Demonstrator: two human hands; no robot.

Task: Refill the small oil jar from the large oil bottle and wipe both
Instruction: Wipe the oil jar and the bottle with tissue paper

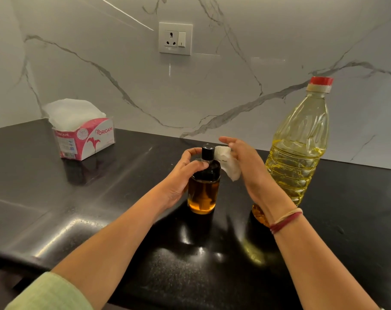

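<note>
Grip: left hand [183, 175] clasps cylindrical glass oil jar [203, 194] | right hand [246, 163] pinches crumpled white tissue [228, 164]

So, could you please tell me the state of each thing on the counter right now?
small oil jar: upright, black cap on, nearly full, held by left hand.
large oil bottle: upright, red cap on, partly full.
tissue: crumpled, held in right hand beside the jar's cap.
tissue box: open, tissues sticking out on top.
wall socket: nothing plugged in.
</note>
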